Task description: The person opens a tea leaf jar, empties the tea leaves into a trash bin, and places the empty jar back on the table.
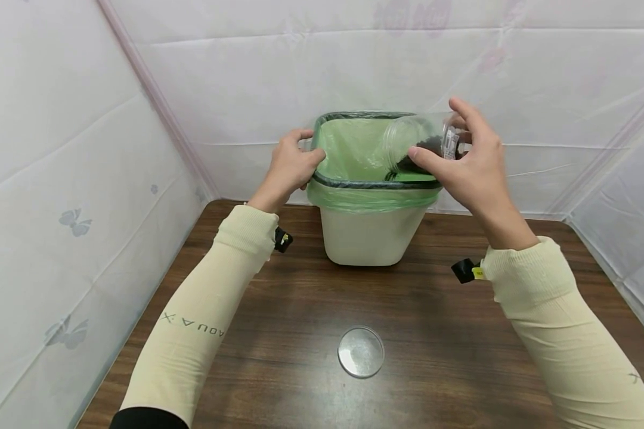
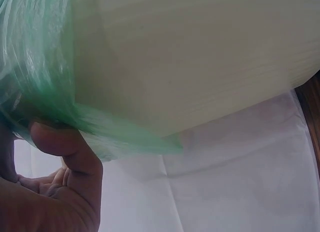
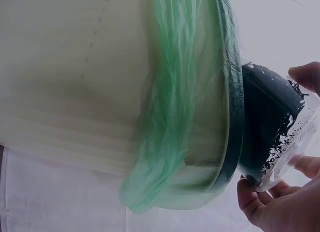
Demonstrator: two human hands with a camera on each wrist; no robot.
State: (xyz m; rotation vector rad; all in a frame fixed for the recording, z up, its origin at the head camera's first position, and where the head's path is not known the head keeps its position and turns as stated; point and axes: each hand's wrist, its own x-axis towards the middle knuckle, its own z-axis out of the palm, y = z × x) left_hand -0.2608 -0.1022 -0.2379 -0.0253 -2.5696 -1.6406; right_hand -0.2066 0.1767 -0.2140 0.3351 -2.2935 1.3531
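A pale trash bin is lined with a green plastic bag, folded over its dark rim. My left hand grips the bin's left rim, thumb and fingers on either side of it through the bag. Over the right part of the opening, my right hand holds a clear plastic jar by its base end. The jar lies tipped on its side, mouth pointing left into the bin. Dark, shredded-looking bits are gathered along its lower side, and some show at the mouth.
A round clear lid lies on the dark wooden table, in front of the bin. White plastic sheeting hangs close behind the bin and along both sides of the table.
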